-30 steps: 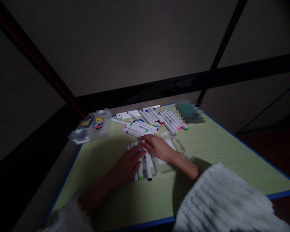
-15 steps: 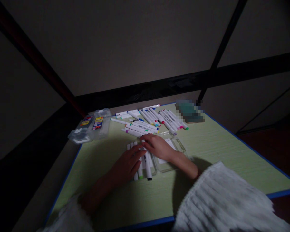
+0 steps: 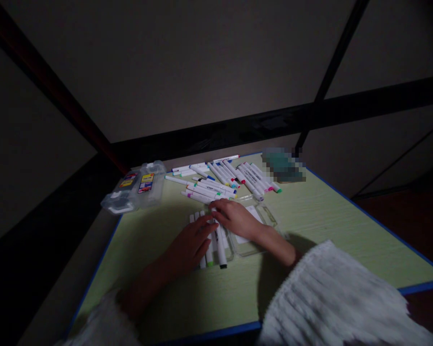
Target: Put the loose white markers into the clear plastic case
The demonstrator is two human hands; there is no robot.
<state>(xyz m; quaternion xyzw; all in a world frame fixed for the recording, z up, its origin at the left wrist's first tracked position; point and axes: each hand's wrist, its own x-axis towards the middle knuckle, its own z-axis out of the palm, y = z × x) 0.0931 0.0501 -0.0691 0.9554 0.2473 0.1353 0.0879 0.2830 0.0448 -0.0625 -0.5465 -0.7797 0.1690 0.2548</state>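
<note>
A white marker with a black cap (image 3: 221,250) slants over an open clear plastic case (image 3: 250,250), its black end toward me. My right hand (image 3: 234,218) has its fingers curled round the far end of this marker. Over the case's left half, my left hand (image 3: 191,242) spreads its fingers across the markers lying there, the fingertips close to the black-capped one. Beneath that hand, a green-tipped marker (image 3: 210,257) and several others lie side by side, partly hidden. A white paper (image 3: 253,215) shows in the case's right half.
Several loose white markers (image 3: 211,187) with coloured ends lie behind the case, and more (image 3: 252,178) sit further right. Another clear case with labels (image 3: 152,185) is at the table's left edge. A blurred greenish thing (image 3: 283,165) is at the back right. The green table (image 3: 328,230) has blue edging.
Almost nothing differs. Both hands keep their places, and the black-capped marker's near end has shifted very slightly.
</note>
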